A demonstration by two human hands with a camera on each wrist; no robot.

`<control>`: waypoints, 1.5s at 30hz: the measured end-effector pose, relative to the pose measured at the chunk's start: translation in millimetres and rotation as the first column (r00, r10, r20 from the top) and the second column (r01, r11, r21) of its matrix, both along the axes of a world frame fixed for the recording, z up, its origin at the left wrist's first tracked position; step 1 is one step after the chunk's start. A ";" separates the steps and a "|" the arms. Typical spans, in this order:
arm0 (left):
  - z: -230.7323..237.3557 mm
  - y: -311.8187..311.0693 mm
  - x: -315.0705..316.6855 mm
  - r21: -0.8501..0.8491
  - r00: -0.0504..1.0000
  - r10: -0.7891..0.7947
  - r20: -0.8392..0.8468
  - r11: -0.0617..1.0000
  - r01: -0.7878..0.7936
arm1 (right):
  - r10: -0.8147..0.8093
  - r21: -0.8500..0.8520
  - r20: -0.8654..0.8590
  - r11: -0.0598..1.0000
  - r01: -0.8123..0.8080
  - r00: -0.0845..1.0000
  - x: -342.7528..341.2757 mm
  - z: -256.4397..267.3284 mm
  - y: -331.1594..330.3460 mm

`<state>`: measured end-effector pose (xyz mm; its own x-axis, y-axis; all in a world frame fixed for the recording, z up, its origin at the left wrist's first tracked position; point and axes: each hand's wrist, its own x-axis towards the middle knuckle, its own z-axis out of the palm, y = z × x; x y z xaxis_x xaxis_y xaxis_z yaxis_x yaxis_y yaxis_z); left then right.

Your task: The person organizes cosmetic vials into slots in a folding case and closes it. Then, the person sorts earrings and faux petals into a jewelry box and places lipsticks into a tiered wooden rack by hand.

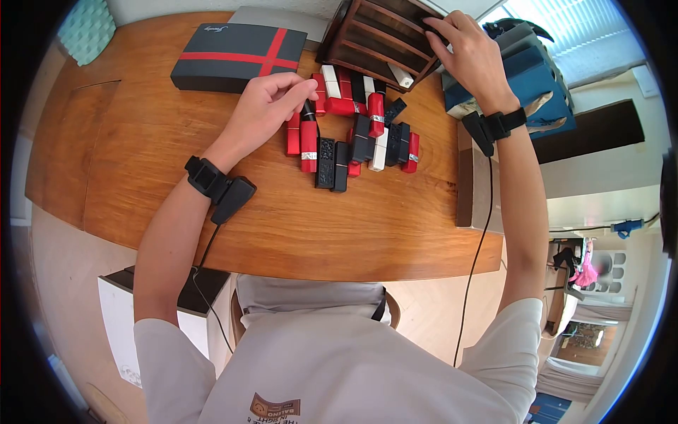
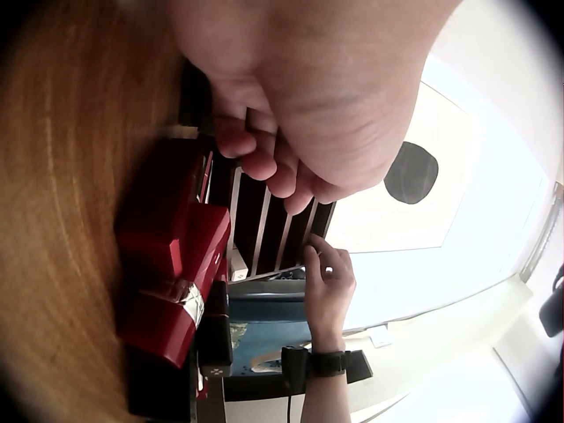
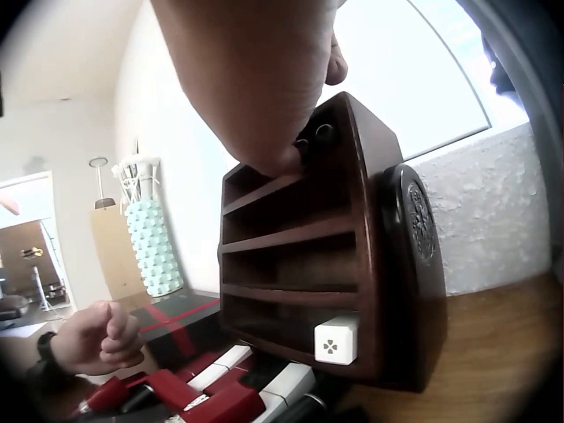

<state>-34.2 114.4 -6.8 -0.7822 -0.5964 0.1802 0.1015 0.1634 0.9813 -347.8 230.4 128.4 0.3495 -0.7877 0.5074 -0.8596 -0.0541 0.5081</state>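
My left hand (image 1: 272,102) hovers at the left of a pile of lipsticks (image 1: 346,95), fingers loosely curled; nothing shows in its grasp in the left wrist view. A red lipstick with a silver band (image 2: 163,322) lies near it. My right hand (image 1: 470,56) is at the right end of a dark wooden rack (image 1: 374,35), thumb and forefinger at its top compartment. Beside the thumb, round black tube ends (image 3: 325,134) show there; I cannot tell whether the fingers hold one. A white lipstick with a clover mark (image 3: 335,342) lies in the lowest compartment.
A black gift box with a red ribbon (image 1: 236,56) sits left of the rack. Blue bags (image 1: 526,85) stand to the right, by a cardboard box (image 1: 477,187) at the table's edge. Black, red and white lipsticks spread over the middle of the wooden table (image 1: 233,226).
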 end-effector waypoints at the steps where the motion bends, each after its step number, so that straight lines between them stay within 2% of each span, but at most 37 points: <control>1: 0.4 0.3 -0.1 0.002 1.000 0.001 0.004 1.000 -0.001 | 0.024 -0.008 0.024 1.000 -0.024 0.999 5.6 0.4 1.0; 3: 0.9 1.6 0.0 -0.006 0.998 0.049 -0.033 0.999 -0.050 | 0.057 -0.013 0.056 0.998 -0.057 0.997 19.8 -0.5 0.4; 5: -2.0 -0.2 -1.9 -0.011 0.993 0.096 -0.067 0.995 -0.097 | 0.243 0.087 0.164 0.962 -0.259 0.956 40.7 -3.2 -0.1; 7: -3.4 -3.0 -0.8 -0.022 0.986 0.132 -0.101 0.991 -0.135 | 0.292 0.145 0.196 0.936 -0.322 0.936 68.3 -13.5 -0.1; 9: -1.9 -5.6 0.6 0.017 0.975 0.193 -0.107 0.981 -0.192 | 0.370 0.339 0.257 0.830 -0.442 0.893 91.1 -26.7 -3.8; 10: -1.1 -6.4 0.7 0.015 0.976 0.192 -0.104 0.981 -0.191 | 0.370 0.337 0.260 0.831 -0.442 0.892 100.5 -35.0 -7.6; 12: 0.1 -7.6 1.1 0.025 0.968 0.233 -0.094 0.972 -0.232 | 0.394 0.406 0.353 0.753 -0.518 0.849 114.5 -53.8 -14.4; 16: -2.8 -8.5 -0.3 0.047 0.962 0.236 -0.134 0.972 -0.232 | 0.399 0.507 0.310 0.698 -0.505 0.863 127.1 -71.7 -25.0; 21: -8.0 -12.3 -1.6 0.052 0.957 0.220 -0.187 0.975 -0.215 | 0.458 0.529 0.225 0.684 -0.503 0.860 130.1 -79.5 -31.9; 26: -5.7 -12.0 -0.3 0.055 0.965 0.209 -0.160 0.978 -0.202 | 0.531 0.493 0.167 0.684 -0.537 0.831 124.3 -73.4 -32.7; 28: -4.6 -11.4 0.4 0.059 0.968 0.210 -0.135 0.977 -0.204 | 0.494 0.373 0.385 0.690 -0.621 0.780 117.2 -60.6 -30.7; 29: -4.7 -11.1 0.3 0.052 0.968 0.207 -0.141 0.978 -0.201 | 0.493 0.372 0.386 0.690 -0.621 0.780 114.6 -51.9 -28.2; 31: -3.8 -10.6 -0.4 0.047 0.968 0.201 -0.149 0.980 -0.196 | 0.435 0.184 0.489 0.796 -0.577 0.756 107.9 -30.4 -21.0; 34: -2.0 -9.4 0.9 0.037 0.974 0.195 -0.118 0.981 -0.192 | 0.272 0.073 0.562 0.924 -0.375 0.781 92.5 -4.5 -8.2; 37: -0.5 -8.6 1.3 0.034 0.976 0.191 -0.106 0.982 -0.188 | 0.218 -0.002 0.545 0.966 -0.258 0.809 75.7 19.0 -0.3; 45: -1.4 -7.7 -0.5 0.046 0.975 0.207 -0.079 0.978 -0.204 | 0.071 -0.035 0.541 0.997 -0.061 0.838 40.1 23.8 18.6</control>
